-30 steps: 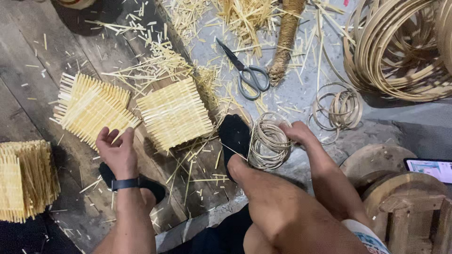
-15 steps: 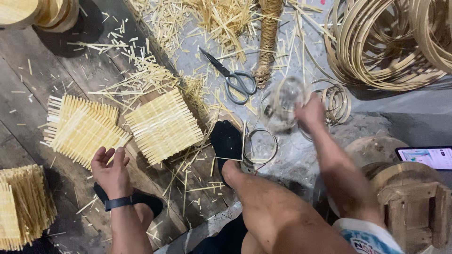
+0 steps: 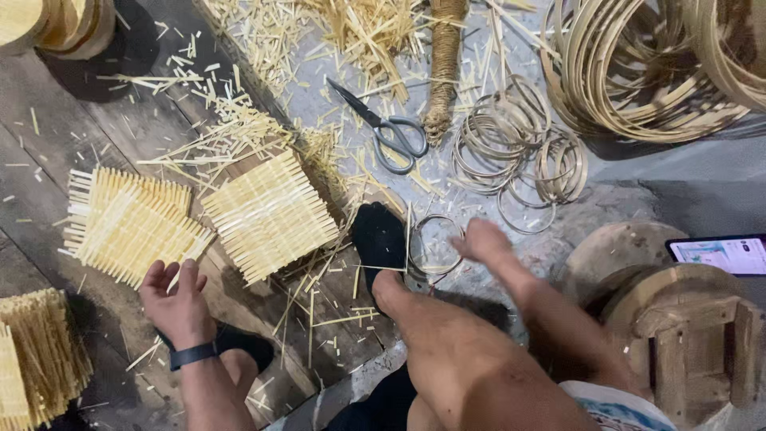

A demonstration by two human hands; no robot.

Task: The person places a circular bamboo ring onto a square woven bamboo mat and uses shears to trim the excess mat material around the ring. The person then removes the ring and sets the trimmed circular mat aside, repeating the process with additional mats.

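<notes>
- The thin bamboo ring lies flat on the grey floor, just beside the black-socked foot and a little in front of the knee.
- The right hand is at the ring's right edge; it is blurred, so I cannot tell if the fingers already pinch the ring or only touch it.
- To take such a ring well, I think it is better to hold it at the rim with light fingers, because a thin hoop can bend or spring away.
- The left hand is open, its fingers spread, and the fingertips touch the near edge of the left woven mat; it grips nothing.
- A 2nd woven mat lies just beside the 1st, between both hands.
- Farther out are the scissors, a pile of small rings, and big bamboo hoops at the top right.
- Loose bamboo splinters cover the floor around the mats.
</notes>
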